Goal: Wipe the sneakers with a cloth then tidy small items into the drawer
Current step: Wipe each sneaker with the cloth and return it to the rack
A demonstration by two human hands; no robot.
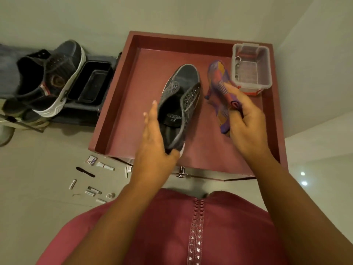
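Grey sneaker held above open maroon drawer, toe pointing away, heel cupped by left hand: thumb curled under heel, fingers nearly straight along near side. Striped purple-and-orange cloth bunched in right hand, fingers curled round it, just right of sneaker, not touching it. Clear plastic box in drawer's far right corner, metal clip inside. Second sneaker well left on dark rack, beside black tray. Small items scattered on pale tiled floor left of drawer front: tubes, black pen, small packet. Metal knob on drawer front. Maroon garment at bottom. Pale walls.
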